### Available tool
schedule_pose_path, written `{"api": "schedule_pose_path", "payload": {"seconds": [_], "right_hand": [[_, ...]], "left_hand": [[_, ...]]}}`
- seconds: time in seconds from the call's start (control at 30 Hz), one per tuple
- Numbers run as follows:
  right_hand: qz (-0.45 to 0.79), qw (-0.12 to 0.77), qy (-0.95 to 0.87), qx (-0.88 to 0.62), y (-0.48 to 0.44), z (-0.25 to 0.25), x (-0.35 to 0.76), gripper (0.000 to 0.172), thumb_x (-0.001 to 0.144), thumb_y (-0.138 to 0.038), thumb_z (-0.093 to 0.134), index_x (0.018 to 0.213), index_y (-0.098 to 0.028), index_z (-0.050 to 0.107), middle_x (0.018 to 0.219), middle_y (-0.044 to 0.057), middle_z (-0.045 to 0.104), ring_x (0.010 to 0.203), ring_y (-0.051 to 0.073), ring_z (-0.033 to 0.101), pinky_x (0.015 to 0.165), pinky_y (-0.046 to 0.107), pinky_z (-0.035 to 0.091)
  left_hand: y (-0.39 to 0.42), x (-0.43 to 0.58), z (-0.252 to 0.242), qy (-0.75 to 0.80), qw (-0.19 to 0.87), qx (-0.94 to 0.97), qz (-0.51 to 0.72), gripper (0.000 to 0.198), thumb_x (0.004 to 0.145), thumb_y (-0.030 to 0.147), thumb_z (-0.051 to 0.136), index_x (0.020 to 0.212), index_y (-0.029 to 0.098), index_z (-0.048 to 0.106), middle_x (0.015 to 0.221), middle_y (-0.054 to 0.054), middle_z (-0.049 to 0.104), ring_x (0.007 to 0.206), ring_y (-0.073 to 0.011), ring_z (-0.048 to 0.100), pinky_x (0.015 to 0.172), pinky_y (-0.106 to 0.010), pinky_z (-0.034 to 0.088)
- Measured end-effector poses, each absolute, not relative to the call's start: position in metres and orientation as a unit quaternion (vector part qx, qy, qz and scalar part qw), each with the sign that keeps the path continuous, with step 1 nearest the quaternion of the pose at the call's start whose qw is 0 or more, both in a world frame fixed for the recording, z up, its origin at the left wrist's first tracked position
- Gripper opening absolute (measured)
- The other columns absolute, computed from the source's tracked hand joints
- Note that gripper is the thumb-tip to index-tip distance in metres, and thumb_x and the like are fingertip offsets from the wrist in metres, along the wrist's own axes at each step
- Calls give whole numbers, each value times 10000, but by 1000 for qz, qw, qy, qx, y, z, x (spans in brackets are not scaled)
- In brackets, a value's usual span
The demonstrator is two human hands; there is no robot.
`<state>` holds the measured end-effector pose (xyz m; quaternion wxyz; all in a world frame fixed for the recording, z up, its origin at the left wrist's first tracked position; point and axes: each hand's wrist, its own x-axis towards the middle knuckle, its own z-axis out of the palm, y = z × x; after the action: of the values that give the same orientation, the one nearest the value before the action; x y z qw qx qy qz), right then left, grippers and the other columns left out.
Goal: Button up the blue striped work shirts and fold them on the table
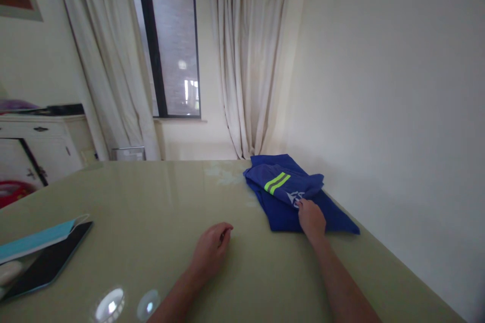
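Folded blue work clothes lie at the right side of the table. The top piece is crumpled and carries a yellow-green and grey reflective stripe and a white print. My right hand is at its near edge by the print, thumb and fingers pinched on the cloth. To the left, apart from the clothes, my left hand rests over the table with its fingers curled in. I see nothing held in it.
The glossy greenish table meets a white wall on the right. At the left lie a dark tablet, a light blue face mask and a whitish rounded object. Curtains hang behind, beside a window.
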<state>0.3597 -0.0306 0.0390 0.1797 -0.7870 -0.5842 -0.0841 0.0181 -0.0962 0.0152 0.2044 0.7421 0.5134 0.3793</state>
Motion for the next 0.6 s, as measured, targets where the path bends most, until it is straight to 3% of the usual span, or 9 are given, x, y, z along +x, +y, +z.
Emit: {"api": "schedule_pose_path", "payload": {"seconds": [0.1, 0.2, 0.3, 0.37, 0.47, 0.53, 0.6], "right_hand": [[-111, 307, -629, -705, -38, 59, 323, 341, 1046, -278, 405, 1069, -165, 726, 1090, 143, 693, 1025, 274, 635, 915, 372, 499], [-95, 403, -730, -543, -62, 67, 265, 347, 1060, -336, 402, 1079, -202, 722, 1095, 125, 679, 1044, 257, 621, 966, 374, 495], [-39, 356, -871, -335, -94, 56, 208, 337, 1058, -397, 442, 1261, -229, 653, 1182, 112, 671, 1106, 240, 623, 970, 350, 506], [-19, 298, -926, -230, -110, 47, 186, 502, 1023, -526, 485, 1404, -204, 548, 1229, 127, 669, 1114, 260, 637, 956, 371, 525], [10, 308, -925, -223, -118, 46, 182, 607, 1015, -572, 472, 1480, -183, 458, 1231, 128, 685, 1092, 266, 657, 944, 388, 538], [16, 378, -886, -269, -115, 54, 195, 480, 1046, -470, 430, 1432, -197, 514, 1206, 114, 699, 1094, 265, 661, 949, 379, 534], [0, 478, -808, -346, -105, 65, 216, 385, 1048, -380, 392, 1320, -206, 601, 1143, 109, 710, 1061, 263, 669, 927, 371, 534]], "left_hand": [[-96, 18, 16, 519, 216, 733, 382, 330, 994, 377, 431, 1048, 200, 705, 984, -98, 765, 933, -245, 705, 891, -402, 526], [-98, 19, 17, 518, 248, 717, 395, 427, 1018, 462, 398, 1235, 203, 659, 1152, -115, 746, 1073, -261, 687, 986, -442, 505], [-100, 10, 20, 529, 255, 655, 476, 566, 1046, 505, 295, 1508, 207, 431, 1474, -129, 572, 1329, -257, 557, 1141, -467, 407], [-100, -2, 25, 528, 197, 631, 534, 595, 1050, 506, 264, 1549, 197, 365, 1577, -126, 454, 1446, -263, 427, 1212, -485, 311], [-103, -18, 34, 479, 143, 707, 499, 553, 1032, 520, 333, 1475, 231, 496, 1519, -109, 531, 1423, -282, 453, 1198, -491, 337], [-106, -19, 39, 436, 148, 787, 411, 560, 964, 560, 503, 1441, 270, 551, 1451, -99, 604, 1352, -298, 532, 1156, -475, 403], [-109, -12, 40, 411, 143, 835, 336, 700, 843, 557, 694, 1477, 315, 519, 1448, -82, 614, 1349, -319, 538, 1174, -491, 387]]}}
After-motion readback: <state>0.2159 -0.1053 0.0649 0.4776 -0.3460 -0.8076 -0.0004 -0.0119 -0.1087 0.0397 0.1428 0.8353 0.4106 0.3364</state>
